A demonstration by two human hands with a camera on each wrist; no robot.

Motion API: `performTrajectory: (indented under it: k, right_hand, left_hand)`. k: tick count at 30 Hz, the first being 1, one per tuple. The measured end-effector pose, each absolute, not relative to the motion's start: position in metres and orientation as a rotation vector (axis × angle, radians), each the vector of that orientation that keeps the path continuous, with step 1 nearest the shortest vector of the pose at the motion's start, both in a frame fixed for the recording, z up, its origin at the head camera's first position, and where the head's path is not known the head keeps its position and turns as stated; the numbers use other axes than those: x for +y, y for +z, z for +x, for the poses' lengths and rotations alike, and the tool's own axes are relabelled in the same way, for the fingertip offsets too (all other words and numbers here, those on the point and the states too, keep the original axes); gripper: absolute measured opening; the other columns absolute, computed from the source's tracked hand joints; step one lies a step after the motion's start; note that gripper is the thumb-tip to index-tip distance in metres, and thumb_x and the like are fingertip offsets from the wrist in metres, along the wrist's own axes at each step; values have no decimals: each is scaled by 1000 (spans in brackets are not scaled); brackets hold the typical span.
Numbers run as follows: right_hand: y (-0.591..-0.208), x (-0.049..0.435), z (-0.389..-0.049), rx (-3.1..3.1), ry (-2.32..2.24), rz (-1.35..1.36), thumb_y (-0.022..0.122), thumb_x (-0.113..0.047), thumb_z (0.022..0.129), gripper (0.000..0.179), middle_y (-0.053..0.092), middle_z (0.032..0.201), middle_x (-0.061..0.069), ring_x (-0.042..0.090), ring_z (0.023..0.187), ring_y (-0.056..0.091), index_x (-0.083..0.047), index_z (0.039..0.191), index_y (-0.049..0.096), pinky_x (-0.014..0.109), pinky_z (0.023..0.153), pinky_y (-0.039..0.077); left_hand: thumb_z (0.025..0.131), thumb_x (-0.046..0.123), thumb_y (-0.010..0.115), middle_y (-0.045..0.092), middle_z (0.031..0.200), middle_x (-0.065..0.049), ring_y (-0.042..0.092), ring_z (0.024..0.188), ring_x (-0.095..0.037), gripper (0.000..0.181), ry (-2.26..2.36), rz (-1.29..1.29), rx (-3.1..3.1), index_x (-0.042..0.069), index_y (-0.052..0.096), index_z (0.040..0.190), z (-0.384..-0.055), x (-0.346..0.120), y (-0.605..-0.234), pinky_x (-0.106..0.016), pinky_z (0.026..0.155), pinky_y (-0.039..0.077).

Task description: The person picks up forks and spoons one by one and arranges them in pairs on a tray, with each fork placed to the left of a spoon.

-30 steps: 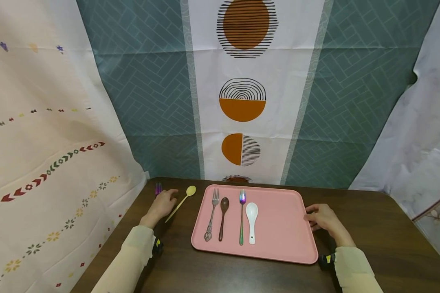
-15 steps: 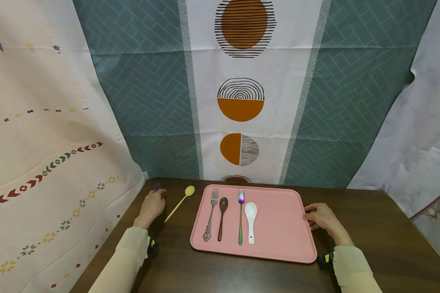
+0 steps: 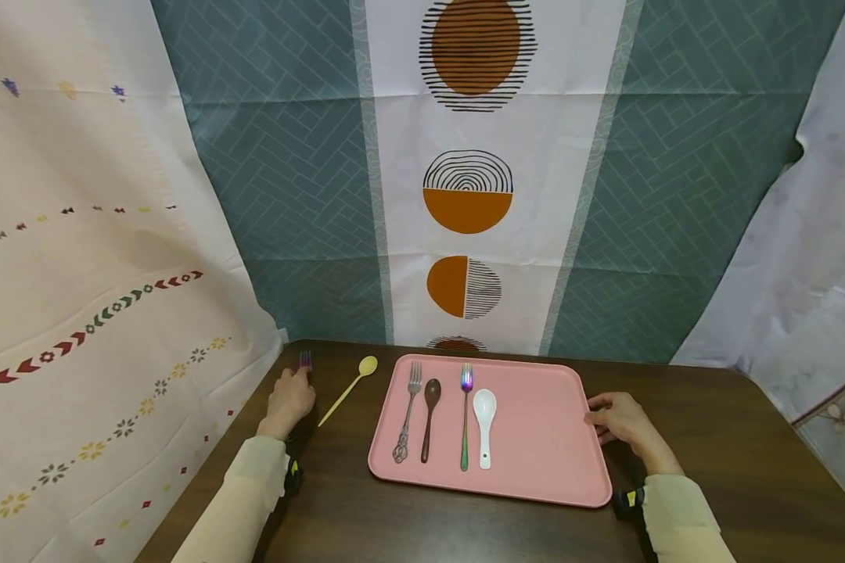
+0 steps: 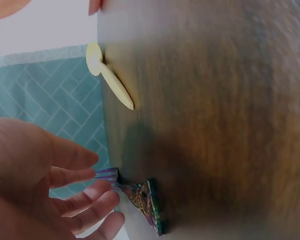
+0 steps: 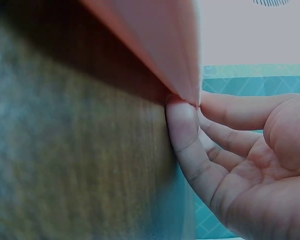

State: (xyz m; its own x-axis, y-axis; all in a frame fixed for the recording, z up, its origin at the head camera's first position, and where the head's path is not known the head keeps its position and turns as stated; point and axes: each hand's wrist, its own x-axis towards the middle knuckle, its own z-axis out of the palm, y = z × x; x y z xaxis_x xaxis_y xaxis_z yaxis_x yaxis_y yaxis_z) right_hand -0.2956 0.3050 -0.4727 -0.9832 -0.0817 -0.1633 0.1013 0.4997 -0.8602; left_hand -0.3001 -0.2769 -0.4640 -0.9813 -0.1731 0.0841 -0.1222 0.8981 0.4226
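My left hand point(image 3: 290, 400) is over a purple fork point(image 3: 306, 360) at the table's far left. In the left wrist view, its loosely bent fingers point(image 4: 92, 210) are close to that fork's ornate, multicoloured handle point(image 4: 146, 205), with thumb and fingertips apart. Whether they touch the fork, I cannot tell. A yellow spoon point(image 3: 345, 388) lies just right of this hand. At the right edge of the pink tray point(image 3: 535, 430), my right hand point(image 3: 627, 422) pinches the rim between thumb and fingers, as the right wrist view shows.
On the tray lie a silver fork point(image 3: 408, 410), a dark brown spoon point(image 3: 429, 418), a rainbow fork with a green handle point(image 3: 465, 418) and a white spoon point(image 3: 484, 426). Patterned cloths point(image 3: 310, 195) hang behind the dark wooden table point(image 3: 408, 524).
My left hand has moved left, away from the yellow spoon, and then slightly back towards me, over the purple fork. The right hand stays at the tray's edge.
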Motion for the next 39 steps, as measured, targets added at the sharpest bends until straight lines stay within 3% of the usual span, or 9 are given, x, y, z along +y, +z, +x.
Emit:
performTrajectory:
  k: [15, 22, 32, 39]
  right_hand:
    - [-475, 306, -296, 2553, -1506, 10, 64, 0, 97, 39, 67, 86, 15, 21, 68, 68, 24, 125, 53, 38, 63, 63]
    - [-475, 307, -296, 2562, -1498, 7, 64, 0, 96, 39, 68, 85, 16, 21, 68, 68, 24, 126, 54, 38, 63, 62]
    - [-474, 306, -297, 2558, -1510, 21, 65, 0, 95, 39, 68, 84, 15, 21, 67, 68, 23, 125, 55, 37, 62, 62]
    - [-475, 305, -297, 2560, -1509, 27, 64, 0, 96, 39, 67, 87, 17, 21, 68, 67, 23, 126, 54, 37, 62, 62]
  left_hand:
    - [94, -2, 48, 47, 120, -44, 57, 105, -57, 46, -647, 165, -2963, -20, 50, 136, -299, -282, -469, -64, 91, 49]
    - [93, -6, 46, 51, 117, -45, 57, 104, -56, 46, -630, 147, -2999, -19, 53, 136, -301, -286, -469, -63, 88, 50]
    - [94, -6, 51, 66, 99, -37, 67, 83, -49, 24, -593, 187, -3014, -16, 63, 112, -306, -287, -465, -54, 67, 53]
    - [93, 1, 56, 66, 108, -38, 67, 85, -48, 27, -629, 251, -3035, -11, 66, 115, -308, -292, -463, -54, 67, 51]
